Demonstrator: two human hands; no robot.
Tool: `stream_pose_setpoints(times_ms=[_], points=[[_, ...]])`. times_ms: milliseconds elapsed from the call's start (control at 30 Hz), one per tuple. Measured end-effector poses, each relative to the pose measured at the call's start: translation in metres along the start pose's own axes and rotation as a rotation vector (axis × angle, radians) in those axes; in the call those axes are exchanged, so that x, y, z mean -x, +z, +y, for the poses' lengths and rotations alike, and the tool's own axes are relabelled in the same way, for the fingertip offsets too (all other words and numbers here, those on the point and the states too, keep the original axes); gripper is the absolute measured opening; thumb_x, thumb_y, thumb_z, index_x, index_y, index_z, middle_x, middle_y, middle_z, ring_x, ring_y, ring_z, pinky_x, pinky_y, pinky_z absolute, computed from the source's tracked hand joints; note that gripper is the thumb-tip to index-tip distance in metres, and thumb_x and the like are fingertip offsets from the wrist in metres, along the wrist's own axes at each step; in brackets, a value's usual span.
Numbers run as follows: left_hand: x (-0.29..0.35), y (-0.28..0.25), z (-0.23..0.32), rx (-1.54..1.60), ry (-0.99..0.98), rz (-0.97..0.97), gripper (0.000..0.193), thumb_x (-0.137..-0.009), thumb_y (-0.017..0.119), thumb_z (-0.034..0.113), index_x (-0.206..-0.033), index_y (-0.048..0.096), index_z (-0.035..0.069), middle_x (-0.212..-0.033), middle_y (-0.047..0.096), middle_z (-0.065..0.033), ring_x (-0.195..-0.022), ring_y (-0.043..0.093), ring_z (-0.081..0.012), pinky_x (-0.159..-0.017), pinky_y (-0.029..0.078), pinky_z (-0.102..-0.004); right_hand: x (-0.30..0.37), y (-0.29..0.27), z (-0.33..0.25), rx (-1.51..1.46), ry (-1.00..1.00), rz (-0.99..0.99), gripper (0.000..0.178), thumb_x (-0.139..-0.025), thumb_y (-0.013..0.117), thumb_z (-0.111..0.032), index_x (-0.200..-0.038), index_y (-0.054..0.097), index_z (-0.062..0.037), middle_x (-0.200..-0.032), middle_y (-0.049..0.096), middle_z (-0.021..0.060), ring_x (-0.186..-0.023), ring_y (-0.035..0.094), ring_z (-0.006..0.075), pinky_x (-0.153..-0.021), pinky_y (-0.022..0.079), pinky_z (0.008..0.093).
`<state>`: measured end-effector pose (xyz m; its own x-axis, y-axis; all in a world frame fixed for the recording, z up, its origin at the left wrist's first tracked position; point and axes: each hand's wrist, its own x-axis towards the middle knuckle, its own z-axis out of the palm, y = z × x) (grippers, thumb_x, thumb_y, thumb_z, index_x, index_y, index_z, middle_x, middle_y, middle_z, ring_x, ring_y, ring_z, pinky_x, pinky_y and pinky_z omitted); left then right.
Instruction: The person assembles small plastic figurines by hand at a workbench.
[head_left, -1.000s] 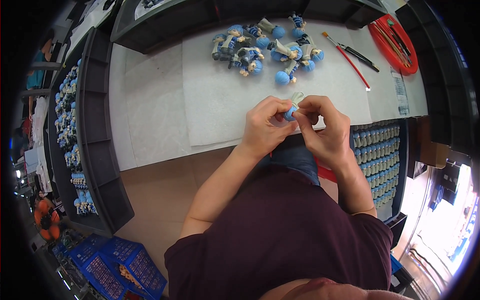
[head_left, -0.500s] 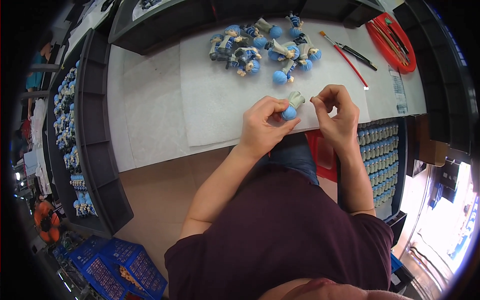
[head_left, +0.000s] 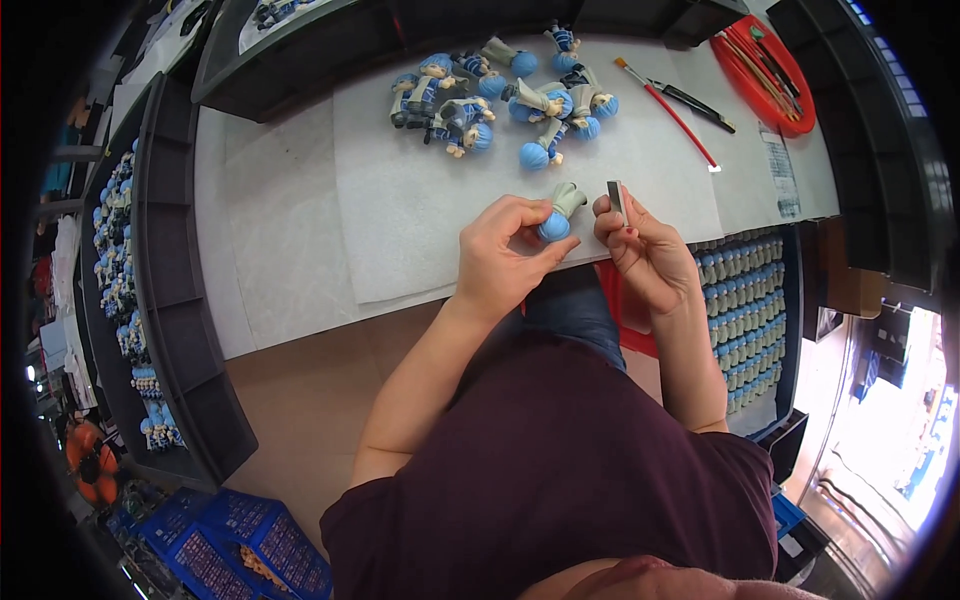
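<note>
My left hand (head_left: 500, 250) holds a small figurine (head_left: 556, 220) between thumb and fingers, just over the near part of the white sheet (head_left: 420, 230). Its round blue head points toward me and its pale grey-green coat away. Close to its right, my right hand (head_left: 652, 258) is closed on a small flat strip (head_left: 615, 200), dark on its face with a pale edge, standing upright between the fingers. The strip and the figurine are a little apart. What exactly the strip is, I cannot make out.
Several blue-haired figurines (head_left: 533, 157) lie in a loose heap at the back. Right of them are a red-handled brush (head_left: 680, 123), a black tool (head_left: 693, 106) and a red tray (head_left: 745, 85) of tools. Trays of figurines flank me: a black tray (head_left: 180, 260) left, another tray (head_left: 790, 330) right.
My right hand has turned, its fingers now upward, and the flat strip has come into sight in it. The figurine stays in my left hand. The whole view has shifted slightly.
</note>
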<state>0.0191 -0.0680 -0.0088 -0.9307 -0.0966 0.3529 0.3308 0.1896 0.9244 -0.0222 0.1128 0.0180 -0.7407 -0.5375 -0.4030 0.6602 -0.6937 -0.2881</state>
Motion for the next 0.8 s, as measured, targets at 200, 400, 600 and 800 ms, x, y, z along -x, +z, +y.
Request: stream_pose_setpoints(times_ms=[200,400,600,800], points=[[-0.001,0.000,0.001,-0.001,0.006,0.000,0.028,-0.064,0.078,-0.002,-0.086,0.060,-0.004,-0.093,0.062,-0.0134,-0.078,0.061,-0.0127,-0.062,0.052,-0.0212,0.001,0.002,-0.001,-0.093,0.042,0.006,0.027,-0.088,0.055,-0.005,-0.111,0.045,0.0037,-0.100,0.051,0.0139,-0.081,0.052,0.0137,-0.064,0.049,0.0164],[-0.002,0.002,0.001,0.033,0.027,0.060,0.028,-0.063,0.078,0.003,-0.085,0.061,-0.002,-0.086,0.062,-0.0100,-0.068,0.060,-0.0144,-0.056,0.049,-0.0235,0.001,0.005,0.004,0.076,-0.034,0.047,0.025,-0.088,0.056,-0.007,-0.110,0.048,0.0030,-0.100,0.053,0.0129,-0.083,0.054,0.0144,-0.066,0.050,0.0169],[-0.001,-0.001,-0.001,-0.029,0.019,-0.001,0.029,-0.064,0.078,-0.001,-0.086,0.060,-0.003,-0.092,0.062,-0.0123,-0.075,0.062,-0.0122,-0.061,0.051,-0.0208,0.000,0.005,0.007,0.241,-0.084,0.114,0.023,-0.085,0.059,-0.007,-0.106,0.053,0.0013,-0.095,0.058,0.0112,-0.082,0.058,0.0145,-0.071,0.050,0.0192],[-0.001,-0.001,0.001,-0.009,0.028,0.002,0.028,-0.064,0.078,0.000,-0.086,0.061,-0.003,-0.091,0.062,-0.0115,-0.074,0.061,-0.0117,-0.060,0.051,-0.0210,0.004,0.012,0.018,0.574,-0.311,0.224,0.021,-0.081,0.065,-0.005,-0.100,0.057,0.0011,-0.089,0.061,0.0072,-0.080,0.059,0.0140,-0.071,0.048,0.0210]])
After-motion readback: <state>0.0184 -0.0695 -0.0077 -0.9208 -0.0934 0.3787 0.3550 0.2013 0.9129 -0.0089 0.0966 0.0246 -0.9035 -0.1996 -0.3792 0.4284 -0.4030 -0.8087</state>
